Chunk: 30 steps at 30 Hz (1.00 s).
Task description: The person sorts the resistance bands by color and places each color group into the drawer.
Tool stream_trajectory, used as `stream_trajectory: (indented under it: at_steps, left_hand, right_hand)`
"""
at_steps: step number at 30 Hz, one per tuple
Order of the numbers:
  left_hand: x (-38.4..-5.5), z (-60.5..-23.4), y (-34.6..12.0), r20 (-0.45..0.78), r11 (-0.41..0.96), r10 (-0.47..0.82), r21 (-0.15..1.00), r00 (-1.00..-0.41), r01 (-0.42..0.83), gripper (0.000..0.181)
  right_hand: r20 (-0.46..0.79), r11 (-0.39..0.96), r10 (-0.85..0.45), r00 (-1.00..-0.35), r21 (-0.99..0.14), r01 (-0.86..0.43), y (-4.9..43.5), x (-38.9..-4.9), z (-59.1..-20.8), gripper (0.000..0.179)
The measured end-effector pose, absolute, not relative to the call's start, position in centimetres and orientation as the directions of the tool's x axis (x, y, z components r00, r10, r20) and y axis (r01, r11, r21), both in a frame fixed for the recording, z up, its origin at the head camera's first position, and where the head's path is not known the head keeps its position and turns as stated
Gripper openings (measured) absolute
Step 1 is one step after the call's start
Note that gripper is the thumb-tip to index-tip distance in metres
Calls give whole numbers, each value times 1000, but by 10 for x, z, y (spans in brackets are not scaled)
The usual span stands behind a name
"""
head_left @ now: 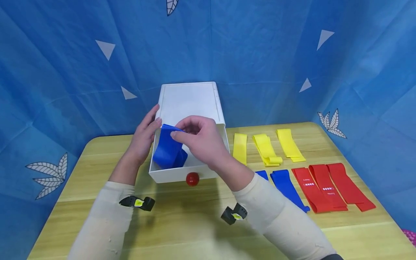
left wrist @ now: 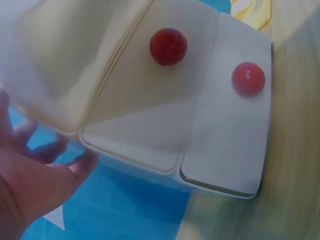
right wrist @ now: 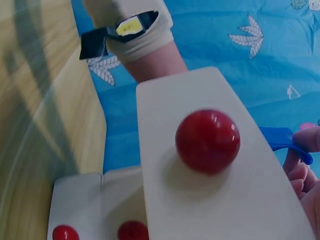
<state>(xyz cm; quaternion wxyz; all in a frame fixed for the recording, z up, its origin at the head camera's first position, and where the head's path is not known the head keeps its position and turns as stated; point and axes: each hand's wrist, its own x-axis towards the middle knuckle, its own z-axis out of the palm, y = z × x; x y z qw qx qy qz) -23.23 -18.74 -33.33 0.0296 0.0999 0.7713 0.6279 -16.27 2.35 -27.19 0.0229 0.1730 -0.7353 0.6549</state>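
A white drawer cabinet stands at the back of the table with its top drawer pulled out. Over that drawer my right hand pinches the upper end of a folded blue resistance band between thumb and fingers. The band's lower part hangs inside the drawer; whether more blue lies under it is hard to tell. My left hand rests along the cabinet's left side with fingers extended. In the left wrist view, its fingers lie by the cabinet's edge. The right wrist view shows the pinched blue band beyond the drawer front.
Yellow bands lie right of the cabinet. In front of them are blue bands, partly behind my right forearm, and red bands with white print on some. A red knob juts from the open drawer; two lower drawers sit closed.
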Motion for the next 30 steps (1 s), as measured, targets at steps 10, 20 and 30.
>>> stream_trajectory:
  at_steps: [10,20,30]
  left_hand:
    - [-235,-335,-187,85,176,189,977,-978,119,67]
    - [-234,-335,-186,88,172,190,978,-978,122,66]
    - [-233,-334,-187,92,175,195,976,-976,127,66]
  right_hand:
    - [249,186,-144,-958,-944,-273,39,-168,-275,8]
    - [231,378,-110,-967,-890,-255,57,-175,-273,7]
    - [264,525,-93,-960,-806,-272,69,-179,-279,10]
